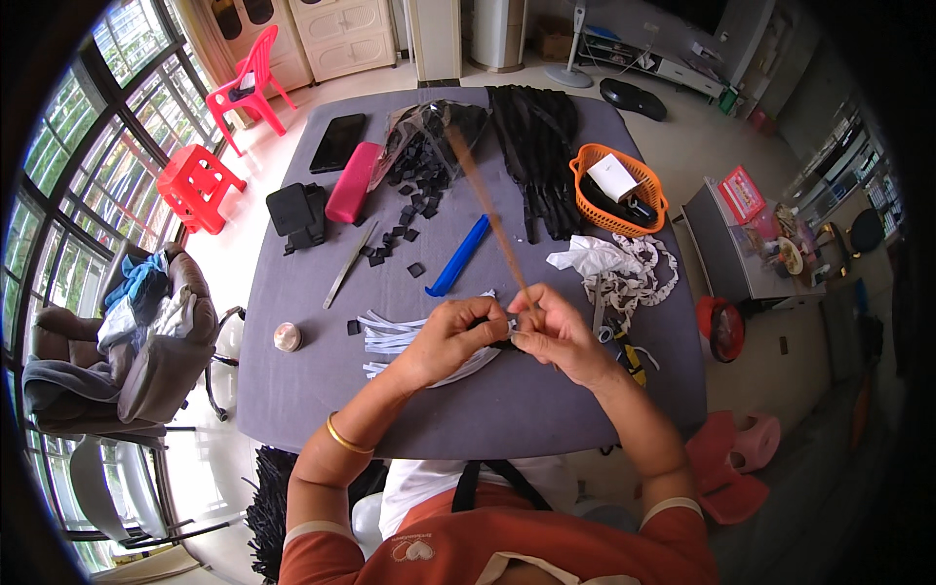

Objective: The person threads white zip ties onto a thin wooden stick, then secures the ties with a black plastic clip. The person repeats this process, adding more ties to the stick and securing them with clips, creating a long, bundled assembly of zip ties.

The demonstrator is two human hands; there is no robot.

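Observation:
Close together over the near middle of the table are my left hand (468,333) and my right hand (548,329). A small dark piece, partly hidden, is pinched in my left fingers. My right hand holds a long thin brown stick (491,212) that slants up and away; a bit of something white shows between the fingertips. Under the hands lie white strips (391,336). Beyond them rests a blue plastic holder (459,256). Small black squares (415,168) spill from a clear plastic bag (468,121), and a metal file or ruler (349,267) lies to their left.
Around the grey-covered table (329,409) are a tablet (338,142), a pink case (353,183), a black pouch (296,216), a small round jar (287,337), black strips (537,153), an orange basket (651,175), ruffled white fabric (636,270) and a yellow-black tool (630,358).

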